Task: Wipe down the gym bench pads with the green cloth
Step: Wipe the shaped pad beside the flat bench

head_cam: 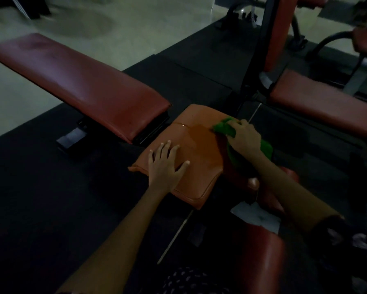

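An orange-brown seat pad [199, 143] lies in the middle of the view. My left hand [165, 164] rests flat on its near left part, fingers spread. My right hand [245, 137] grips a bunched green cloth [225, 128] against the pad's far right edge; more cloth shows below the wrist. A long dark red back pad [82, 85] stretches away to the upper left. The room is dim and the picture blurred.
Another red bench pad [322, 107] lies to the right, with a black upright frame [256, 49] behind the seat. A red padded roll [261, 257] sits near my lower right. Black rubber mat [40, 187] covers the floor; pale floor lies beyond.
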Action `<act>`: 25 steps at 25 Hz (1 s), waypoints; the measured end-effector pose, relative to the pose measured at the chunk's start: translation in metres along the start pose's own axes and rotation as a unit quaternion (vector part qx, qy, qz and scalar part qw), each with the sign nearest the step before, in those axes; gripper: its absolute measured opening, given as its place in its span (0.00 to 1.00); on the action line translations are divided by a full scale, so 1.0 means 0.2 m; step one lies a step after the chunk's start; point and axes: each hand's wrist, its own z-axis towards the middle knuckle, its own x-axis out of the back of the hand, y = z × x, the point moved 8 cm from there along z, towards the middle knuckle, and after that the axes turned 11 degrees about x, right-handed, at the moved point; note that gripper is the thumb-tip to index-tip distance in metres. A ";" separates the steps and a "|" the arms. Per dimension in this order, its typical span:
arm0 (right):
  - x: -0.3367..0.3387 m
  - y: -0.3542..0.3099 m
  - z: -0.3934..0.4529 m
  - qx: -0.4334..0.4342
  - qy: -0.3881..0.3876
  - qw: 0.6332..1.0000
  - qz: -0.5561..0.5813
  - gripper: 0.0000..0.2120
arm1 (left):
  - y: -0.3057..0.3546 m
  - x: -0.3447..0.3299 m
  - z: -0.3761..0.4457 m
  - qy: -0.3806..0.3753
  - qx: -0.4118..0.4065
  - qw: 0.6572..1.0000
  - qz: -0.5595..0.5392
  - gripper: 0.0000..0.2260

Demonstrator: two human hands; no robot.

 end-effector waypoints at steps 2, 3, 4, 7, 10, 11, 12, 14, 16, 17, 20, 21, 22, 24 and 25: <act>0.01 0.11 0.12 -0.081 0.017 0.996 0.040 0.19 | -0.01 0.00 0.01 0.007 0.003 1.000 -0.009 0.36; 0.01 0.08 0.16 -0.075 0.020 0.996 0.050 0.19 | -0.01 0.00 0.01 0.011 0.004 1.000 -0.012 0.35; 0.00 0.01 0.17 -0.043 0.014 0.998 0.051 0.18 | -0.01 0.00 0.00 0.012 0.003 1.000 -0.014 0.35; -0.05 -0.34 0.11 0.137 -0.046 0.988 0.046 0.19 | -0.02 0.00 0.03 0.005 0.007 1.000 -0.021 0.35; -0.06 -0.39 0.11 0.222 -0.089 0.970 0.048 0.21 | -0.05 0.06 0.10 0.000 0.002 0.999 -0.051 0.32; -0.06 -0.32 0.16 0.207 -0.087 0.974 0.036 0.21 | -0.06 0.07 0.12 -0.004 -0.008 0.998 -0.057 0.30; -0.05 -0.22 0.23 0.171 -0.086 0.981 0.023 0.21 | -0.06 0.08 0.13 -0.009 -0.022 0.998 -0.060 0.30; -0.03 -0.03 0.36 0.057 -0.073 0.995 0.030 0.21 | -0.06 0.09 0.16 -0.012 -0.053 0.996 -0.064 0.28; -0.04 -0.06 0.40 0.008 -0.059 0.997 0.046 0.21 | -0.06 0.09 0.19 -0.015 -0.084 0.994 -0.064 0.26; -0.05 -0.15 0.38 0.027 -0.055 0.997 0.040 0.20 | -0.06 0.09 0.20 -0.015 -0.103 0.993 -0.058 0.25; -0.10 -0.46 0.22 0.136 -0.087 0.987 0.017 0.21 | -0.06 0.05 0.22 -0.022 -0.149 0.988 -0.025 0.26; -0.10 -0.50 0.16 0.155 -0.100 0.983 0.007 0.21 | -0.07 0.03 0.22 -0.040 -0.148 0.988 -0.025 0.28; -0.10 -0.50 0.12 0.155 -0.104 0.982 0.000 0.22 | -0.08 0.01 0.22 -0.062 -0.145 0.987 -0.029 0.31; -0.07 -0.39 0.12 0.085 -0.078 0.993 -0.015 0.23 | -0.10 -0.02 0.23 -0.109 -0.132 0.984 -0.043 0.35; -0.04 -0.31 0.15 0.022 -0.053 0.998 -0.027 0.23 | -0.10 -0.03 0.25 -0.124 -0.125 0.983 -0.053 0.37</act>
